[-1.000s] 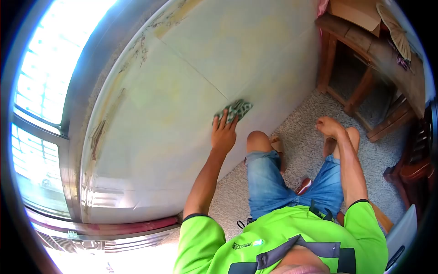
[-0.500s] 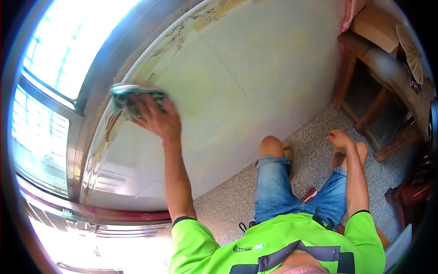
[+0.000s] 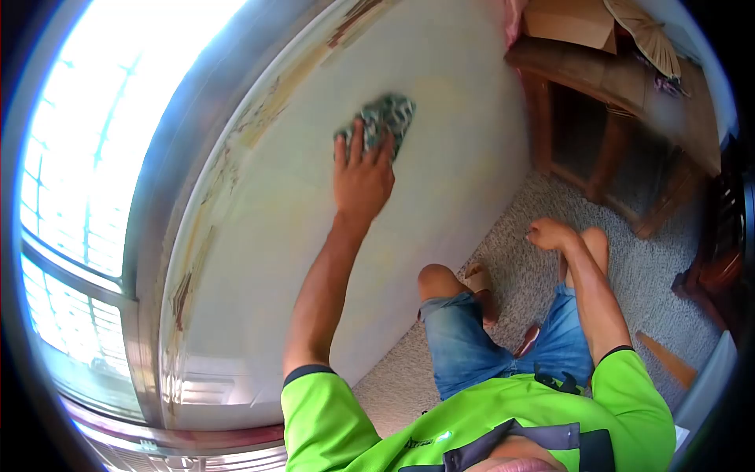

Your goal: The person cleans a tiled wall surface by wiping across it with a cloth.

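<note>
My left hand [image 3: 363, 177] presses a dark green and white patterned cloth [image 3: 395, 118] against the pale, glossy wall panel [image 3: 314, 259]. Its fingers lie over the cloth, slightly apart, and part of the cloth sticks out past the fingertips. Beside my bent knee, above the carpet, my right hand [image 3: 552, 234] is loosely curled closed, with nothing visible in it.
A bright barred window [image 3: 75, 181] runs along the left, next to the panel's patterned edge. At the upper right stands a wooden table [image 3: 621, 75] bearing a cardboard box [image 3: 570, 23] and a folding fan [image 3: 649, 35]. Grey carpet [image 3: 511, 204] covers the floor.
My left hand has moved the cloth from the panel's left edge rightward and upward onto its middle. The view has shifted, while my right hand stays curled near the knee.
</note>
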The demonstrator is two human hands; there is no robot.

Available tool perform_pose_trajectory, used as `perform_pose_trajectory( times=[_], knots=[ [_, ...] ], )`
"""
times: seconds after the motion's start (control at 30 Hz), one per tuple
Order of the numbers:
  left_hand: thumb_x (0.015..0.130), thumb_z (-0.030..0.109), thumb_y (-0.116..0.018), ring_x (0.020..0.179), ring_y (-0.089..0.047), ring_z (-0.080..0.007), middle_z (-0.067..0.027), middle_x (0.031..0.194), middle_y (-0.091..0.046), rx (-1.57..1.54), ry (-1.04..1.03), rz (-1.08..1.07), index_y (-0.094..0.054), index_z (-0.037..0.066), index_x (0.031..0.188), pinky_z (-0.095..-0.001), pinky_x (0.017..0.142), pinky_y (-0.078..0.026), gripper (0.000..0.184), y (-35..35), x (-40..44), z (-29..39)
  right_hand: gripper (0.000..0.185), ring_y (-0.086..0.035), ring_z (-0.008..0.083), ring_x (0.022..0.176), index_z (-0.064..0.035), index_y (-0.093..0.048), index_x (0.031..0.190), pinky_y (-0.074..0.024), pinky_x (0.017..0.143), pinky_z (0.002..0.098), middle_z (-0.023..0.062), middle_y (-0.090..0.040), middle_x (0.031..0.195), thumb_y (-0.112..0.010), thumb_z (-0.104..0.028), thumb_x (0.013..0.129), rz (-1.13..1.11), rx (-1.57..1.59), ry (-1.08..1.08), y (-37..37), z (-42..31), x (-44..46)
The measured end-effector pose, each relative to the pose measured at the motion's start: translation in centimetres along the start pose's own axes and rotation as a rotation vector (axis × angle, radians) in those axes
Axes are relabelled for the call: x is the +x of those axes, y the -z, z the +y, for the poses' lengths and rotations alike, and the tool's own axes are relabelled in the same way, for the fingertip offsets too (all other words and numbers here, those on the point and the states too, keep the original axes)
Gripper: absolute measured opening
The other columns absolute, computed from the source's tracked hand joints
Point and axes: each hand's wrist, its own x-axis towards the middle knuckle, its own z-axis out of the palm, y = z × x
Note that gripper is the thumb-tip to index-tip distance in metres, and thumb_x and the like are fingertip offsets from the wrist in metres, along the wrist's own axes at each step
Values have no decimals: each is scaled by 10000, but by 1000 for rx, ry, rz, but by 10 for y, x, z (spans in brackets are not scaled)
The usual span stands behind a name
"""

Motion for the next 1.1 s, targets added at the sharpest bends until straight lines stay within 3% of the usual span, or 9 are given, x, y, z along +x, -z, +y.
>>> perform_pose_trajectory(
  times=[0.17, 0.23, 0.3, 0.43, 0.63, 0.73, 0.87, 1.1],
  knots=[
    [848, 224, -635, 1499, -259, -363, -29, 1509, -496, -1, -28, 187, -583, 139, 1377, -605, 1192, -170, 538, -14, 94, 14, 377, -664, 403, 996, -19, -705, 1071, -519, 859, 478, 239, -696, 1074, -640, -334, 873, 8, 33, 77, -5, 13, 11],
    [868, 228, -608, 1512, -235, -356, -27, 1501, -505, -7, -36, 140, -585, 143, 1380, -598, 1207, -132, 519, -33, 104, 38, 374, -665, 406, 989, -15, -703, 1065, -521, 854, 480, 242, -696, 1064, -642, -327, 869, 11, 38, 71, -2, 12, 7],
    [895, 213, -571, 1514, -230, -347, -18, 1476, -532, 26, -123, -63, -583, 152, 1387, -592, 1217, -113, 497, -65, 98, 62, 372, -666, 410, 982, -10, -702, 1059, -522, 850, 482, 246, -695, 1053, -643, -321, 864, 12, 34, 69, 1, 11, 5],
    [900, 190, -549, 1516, -234, -316, -33, 1395, -599, -60, -311, -243, -613, 143, 1355, -555, 1238, -95, 462, -109, 21, 95, 387, -668, 416, 986, -2, -705, 1042, -522, 850, 489, 245, -698, 1046, -625, -336, 863, 41, 22, 91, -4, 14, 4],
    [862, 145, -570, 1511, -255, -299, -64, 1389, -607, -98, -304, -452, -640, 131, 1317, -539, 1237, -129, 460, -73, -106, 76, 395, -679, 426, 939, 23, -718, 1022, -533, 819, 503, 249, -706, 989, -606, -322, 863, 73, -12, 173, 1, 0, 1],
    [841, 158, -595, 1508, -256, -328, -52, 1408, -593, -64, -298, -362, -644, 134, 1311, -568, 1225, -150, 473, -55, -114, 43, 371, -669, 422, 981, 19, -713, 1026, -521, 855, 503, 251, -701, 1008, -622, -303, 867, 64, 61, 143, -5, -8, 2],
    [825, 188, -620, 1496, -255, -382, -48, 1491, -512, -33, -222, -262, -600, 137, 1360, -615, 1203, -158, 538, -14, -31, 25, 375, -658, 416, 1031, 24, -696, 1040, -509, 895, 505, 244, -696, 1051, -624, -310, 885, -56, 23, 82, 2, -18, 1],
    [848, 269, -614, 1487, -251, -413, -64, 1557, -436, 103, -162, 55, -552, 148, 1415, -637, 1192, -137, 583, -2, 152, 21, 391, -653, 426, 1020, 14, -675, 1080, -511, 890, 512, 236, -694, 1030, -619, -326, 895, 34, 86, 179, 0, -5, -3]
  ],
)
